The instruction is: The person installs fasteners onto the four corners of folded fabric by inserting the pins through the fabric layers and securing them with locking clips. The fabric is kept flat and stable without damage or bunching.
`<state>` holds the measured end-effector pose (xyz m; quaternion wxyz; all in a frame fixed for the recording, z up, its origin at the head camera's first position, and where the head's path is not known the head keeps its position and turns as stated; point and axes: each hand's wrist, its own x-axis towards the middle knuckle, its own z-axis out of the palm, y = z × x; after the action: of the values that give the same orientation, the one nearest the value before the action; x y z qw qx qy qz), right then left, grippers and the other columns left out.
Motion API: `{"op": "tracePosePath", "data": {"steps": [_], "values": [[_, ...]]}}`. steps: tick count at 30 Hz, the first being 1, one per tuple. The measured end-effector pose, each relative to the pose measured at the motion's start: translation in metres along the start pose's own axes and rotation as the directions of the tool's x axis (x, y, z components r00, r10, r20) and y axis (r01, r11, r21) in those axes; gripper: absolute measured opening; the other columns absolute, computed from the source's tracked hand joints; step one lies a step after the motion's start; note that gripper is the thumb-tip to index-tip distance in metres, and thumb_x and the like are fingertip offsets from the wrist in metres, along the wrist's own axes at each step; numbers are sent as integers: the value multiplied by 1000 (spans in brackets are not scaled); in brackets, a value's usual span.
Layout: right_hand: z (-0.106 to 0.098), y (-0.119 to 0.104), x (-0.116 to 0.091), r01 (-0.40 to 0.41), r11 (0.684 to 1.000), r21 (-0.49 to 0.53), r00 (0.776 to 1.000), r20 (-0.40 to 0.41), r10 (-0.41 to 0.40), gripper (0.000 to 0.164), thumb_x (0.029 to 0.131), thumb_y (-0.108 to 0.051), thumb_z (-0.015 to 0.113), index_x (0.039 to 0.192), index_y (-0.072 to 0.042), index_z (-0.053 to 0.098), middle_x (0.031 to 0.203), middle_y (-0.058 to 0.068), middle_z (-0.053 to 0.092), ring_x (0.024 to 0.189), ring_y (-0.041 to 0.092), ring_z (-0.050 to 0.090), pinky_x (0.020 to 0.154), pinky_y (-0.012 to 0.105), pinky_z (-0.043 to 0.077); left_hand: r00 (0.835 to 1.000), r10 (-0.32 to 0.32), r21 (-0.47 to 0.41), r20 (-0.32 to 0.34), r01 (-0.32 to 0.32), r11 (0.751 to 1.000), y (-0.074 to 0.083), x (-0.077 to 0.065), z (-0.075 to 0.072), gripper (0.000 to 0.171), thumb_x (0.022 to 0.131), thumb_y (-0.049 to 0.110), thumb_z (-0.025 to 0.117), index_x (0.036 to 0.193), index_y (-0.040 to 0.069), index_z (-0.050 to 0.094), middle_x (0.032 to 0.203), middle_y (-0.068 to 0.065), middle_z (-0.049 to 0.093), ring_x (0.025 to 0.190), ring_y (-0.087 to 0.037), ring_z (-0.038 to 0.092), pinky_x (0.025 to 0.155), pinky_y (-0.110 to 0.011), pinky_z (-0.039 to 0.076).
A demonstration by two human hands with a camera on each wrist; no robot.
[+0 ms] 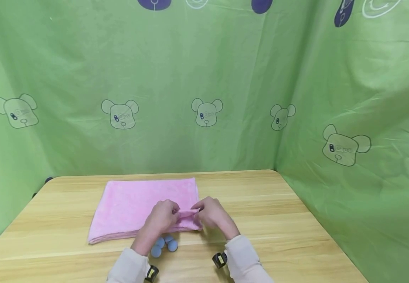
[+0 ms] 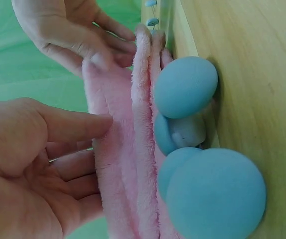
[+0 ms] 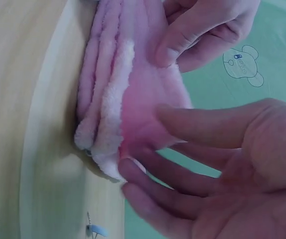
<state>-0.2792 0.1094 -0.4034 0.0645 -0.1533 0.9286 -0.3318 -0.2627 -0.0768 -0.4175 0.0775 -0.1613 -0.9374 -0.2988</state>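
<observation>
A green curtain [image 1: 162, 59] was hung behind the table [image 1: 261, 220]. With L grip [image 1: 163, 215] and R grip [image 1: 211, 212] nearly closed, a flap of folded pink cloth [image 1: 137, 204] was pinched at its near-right corner, prob. to hold it off lower layers. Blue rounded pieces [image 1: 172, 245] were set nearby; a pale part [image 2: 188, 130] btwn. them was shown only in L-wrist view.

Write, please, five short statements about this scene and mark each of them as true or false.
1. The left hand and the right hand hold the pink cloth. True.
2. Several rounded blue pieces lie on the table. True.
3. These pieces lie beyond the cloth, far from the person. False: they lie on its near side.
4. The right hand rests flat on the table. False: it holds the cloth.
5. The curtain is green. True.
</observation>
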Motion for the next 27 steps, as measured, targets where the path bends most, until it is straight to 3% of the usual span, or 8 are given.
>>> {"op": "tracePosePath", "data": {"steps": [5,11,18,27], "values": [[2,5,5,36,999,8,991,-131,-35,17,80,-3,70,95,-7,75,83,5,71,73,17,61,70,36,55,999,11,-5,-30,-11,1000,0,1,0,6,79,2,73,84,6,74,66,0,64,60,-14,55,60,-35,53],[5,10,11,46,999,5,979,-199,-44,8,82,-10,74,90,-8,76,80,2,70,73,16,62,71,37,55,995,24,-16,-92,-26,1000,2,3,2,6,78,8,78,82,7,73,68,-1,67,59,-14,56,59,-34,54],[7,11,12,34,999,-14,979,-202,-36,9,80,-9,74,89,-9,76,80,2,70,74,17,62,72,38,54,985,64,-32,-162,-70,997,2,6,6,7,79,9,79,82,7,74,72,-2,69,63,-13,60,60,-31,55],[2,7,9,0,1000,28,988,-152,4,11,82,-12,75,92,-9,75,83,3,70,75,16,61,71,37,54,983,46,-44,-179,-55,998,3,6,7,7,77,7,80,78,8,73,69,0,68,61,-11,59,59,-29,55]]}}
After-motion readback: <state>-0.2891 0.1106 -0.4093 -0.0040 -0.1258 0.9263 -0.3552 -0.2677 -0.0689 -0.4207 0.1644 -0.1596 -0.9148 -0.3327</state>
